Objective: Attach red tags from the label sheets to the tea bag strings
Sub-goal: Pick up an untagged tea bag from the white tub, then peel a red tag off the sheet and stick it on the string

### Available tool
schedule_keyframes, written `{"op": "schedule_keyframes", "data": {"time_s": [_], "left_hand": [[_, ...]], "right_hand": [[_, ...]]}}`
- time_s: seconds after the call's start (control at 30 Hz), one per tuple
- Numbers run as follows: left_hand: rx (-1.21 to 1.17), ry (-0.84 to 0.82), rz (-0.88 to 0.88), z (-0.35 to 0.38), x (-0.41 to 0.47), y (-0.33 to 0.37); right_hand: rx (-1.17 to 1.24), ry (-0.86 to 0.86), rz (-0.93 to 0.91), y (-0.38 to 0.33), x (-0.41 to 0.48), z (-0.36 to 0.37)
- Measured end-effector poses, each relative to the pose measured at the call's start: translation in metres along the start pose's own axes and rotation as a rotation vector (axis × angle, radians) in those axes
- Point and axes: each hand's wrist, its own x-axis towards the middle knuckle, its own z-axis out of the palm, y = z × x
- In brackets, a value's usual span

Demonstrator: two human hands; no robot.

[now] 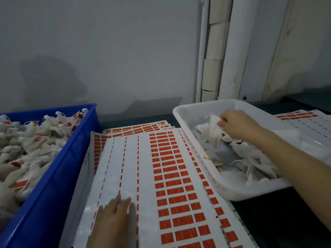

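Two hands in use. My right hand [236,122] reaches into the white tray [195,106], fingers pinching one untagged tea bag [214,130] above the heap of loose bags [250,158]. My left hand [114,221] lies flat, fingers spread, on the stripped part of the top label sheet [114,167] and holds nothing. Red tags [172,176] stand in columns on that sheet's right half. Blue crate [59,169], at left, holds the tagged tea bags [26,140]. Step in hand, as I judge it: fetching the next bag. Next move calls for finding its string, bringing it over the sheet and peeling off one tag.
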Motion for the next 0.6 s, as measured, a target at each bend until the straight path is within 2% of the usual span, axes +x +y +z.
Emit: {"op": "schedule_keyframes", "data": {"time_s": [0.07,0.1,0.17,0.27,0.37,0.6], "left_hand": [[-0.203,0.171,-0.02,-0.015,-0.002,0.005],[-0.238,0.288,0.031,-0.017,-0.001,0.008],[-0.315,0.414,0.057,-0.022,0.01,0.013],[-0.439,0.397,0.021,-0.035,0.038,0.021],[-0.545,0.372,-0.019,-0.04,0.068,0.019],[-0.807,0.397,-0.139,-0.022,0.085,-0.021]], "right_hand": [[0.155,0.081,-0.065,-0.015,-0.011,-0.017],[0.203,0.123,-0.109,-0.025,-0.017,-0.025],[0.27,0.206,-0.206,-0.05,-0.029,-0.038],[0.383,0.254,-0.318,-0.089,-0.05,-0.045],[0.51,0.19,-0.361,-0.123,-0.064,-0.029],[0.679,-0.029,-0.291,-0.166,-0.066,0.064]]}}
